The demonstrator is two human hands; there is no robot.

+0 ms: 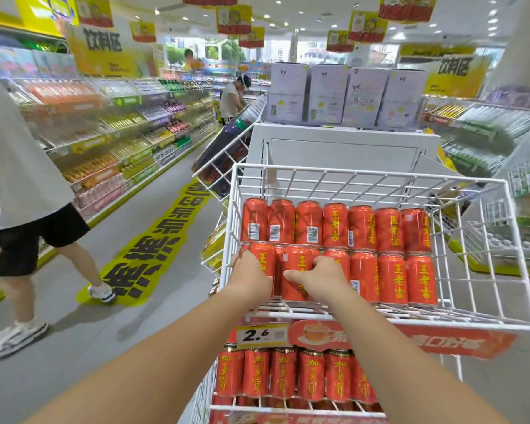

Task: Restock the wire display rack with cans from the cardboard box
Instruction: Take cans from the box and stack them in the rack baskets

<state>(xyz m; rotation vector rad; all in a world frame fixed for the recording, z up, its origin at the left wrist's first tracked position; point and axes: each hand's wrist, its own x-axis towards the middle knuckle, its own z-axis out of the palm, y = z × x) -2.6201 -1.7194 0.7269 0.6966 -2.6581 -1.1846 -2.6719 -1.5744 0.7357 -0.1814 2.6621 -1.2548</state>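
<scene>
1. A shop worker's bare arms reach into the top basket of a white wire rack (380,179) in a drinks aisle, where red cans (392,255) fill the shelf side by side.
2. The cans are tall, slim and glossy red with silver rims and yellow lettering. Several in the upper row show white barcode panels instead.
3. Every can stands on end with its long axis up and down, its top rim upward and the lettering running down its side. One row shows above and behind the front row. Whether it is stacked on top or set further back cannot be told.
4. The left hand (251,272) wraps the corner can (263,258) at the basket's front left, fingers curled round its left side next to the wire wall.
5. The right hand (320,281) grips the neighbouring can (297,261), thumb stretched leftward across its face and fingers bent over its upper right side.
6. A price tag (262,335) reading 2.6 hangs on the basket's front edge, above a lower shelf of cans (283,376).
7. At left, a passer-by (19,179) in a white shirt and black shorts strides beside yellow floor lettering (166,240). Pale purple boxes (334,96) sit stacked behind the rack.
</scene>
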